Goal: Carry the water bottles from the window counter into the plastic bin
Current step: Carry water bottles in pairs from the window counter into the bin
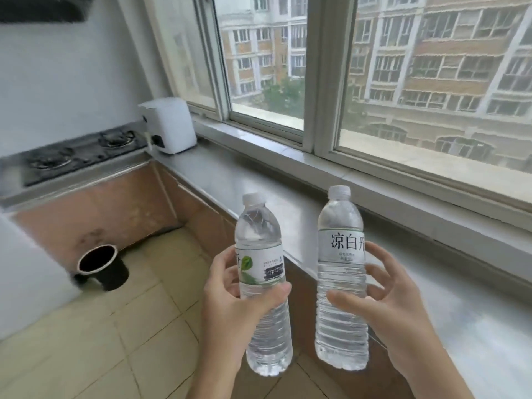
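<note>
Two water bottles are up off the desk, one upright in each grip: left hand wraps the left bottle; right hand loosely curls round the right bottle. Carrying step — next, turn toward the bin, unseen here.

Grey window counter — white appliance at its far end

Home kitchen, upper-floor flat. Evidence: two-burner gas hob set in a corner worktop; white countertop appliance beside it; grey window counter; tiled floor; sliding window facing residential apartment blocks.
</note>
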Motion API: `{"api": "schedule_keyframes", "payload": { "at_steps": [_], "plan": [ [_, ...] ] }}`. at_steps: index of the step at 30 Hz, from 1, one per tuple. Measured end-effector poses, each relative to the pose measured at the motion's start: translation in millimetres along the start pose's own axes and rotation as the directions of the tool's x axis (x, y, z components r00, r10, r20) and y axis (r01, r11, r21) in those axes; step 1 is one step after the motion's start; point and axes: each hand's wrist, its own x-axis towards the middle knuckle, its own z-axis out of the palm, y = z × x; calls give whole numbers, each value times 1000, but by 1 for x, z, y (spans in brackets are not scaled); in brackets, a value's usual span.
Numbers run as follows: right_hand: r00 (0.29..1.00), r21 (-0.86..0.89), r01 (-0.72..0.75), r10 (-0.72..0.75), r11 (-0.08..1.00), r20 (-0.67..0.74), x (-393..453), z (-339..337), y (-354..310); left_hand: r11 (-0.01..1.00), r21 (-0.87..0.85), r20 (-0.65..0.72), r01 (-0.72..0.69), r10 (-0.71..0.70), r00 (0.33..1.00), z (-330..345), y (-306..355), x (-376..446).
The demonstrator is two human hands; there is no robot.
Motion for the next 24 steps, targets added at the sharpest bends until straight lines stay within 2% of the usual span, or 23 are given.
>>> {"api": "schedule_keyframes", "payload": {
  "at_steps": [6, 13, 24],
  "plan": [
    [946, -1, 32, -30, 999, 324, 35, 94, -9, 1000, -26, -296, -14, 6, 955, -79, -2, 10],
    [797, 14, 40, -41, 999, 603, 90, 196, -4, 999, -40, -595, -8, -17, 803, -140, -9, 38],
    [529, 21, 84, -63, 996, 846, 178, 336, -13, 998, -41, -819, -39, -12, 573, -197, -10, 116]
  ]
}}
